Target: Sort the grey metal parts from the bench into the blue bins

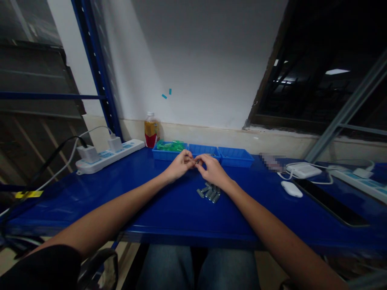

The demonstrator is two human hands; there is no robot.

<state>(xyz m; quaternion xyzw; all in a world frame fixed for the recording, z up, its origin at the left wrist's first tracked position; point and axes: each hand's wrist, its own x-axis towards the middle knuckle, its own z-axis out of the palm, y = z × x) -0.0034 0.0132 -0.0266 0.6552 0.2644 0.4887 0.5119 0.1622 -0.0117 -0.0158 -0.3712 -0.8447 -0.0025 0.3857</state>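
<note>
My left hand (180,164) and my right hand (211,167) meet fingertip to fingertip above the blue tabletop, just in front of the bins. Both are closed in a pinch around something small, mostly hidden by the fingers; its kind does not show. Below my right hand lies a loose pile of small grey metal cylinders (209,193). Beyond the fingers stand a blue bin with green pieces (171,146), a middle blue bin (204,150) partly covered by my hands, and a right blue bin (236,156).
A drink bottle (151,131) stands behind the bins by the wall. On the left lies a white power strip (110,156) with plugs and cables. To the right are a white earbud case (291,189), a phone (329,201), a white charger (303,170) and another power strip (359,182).
</note>
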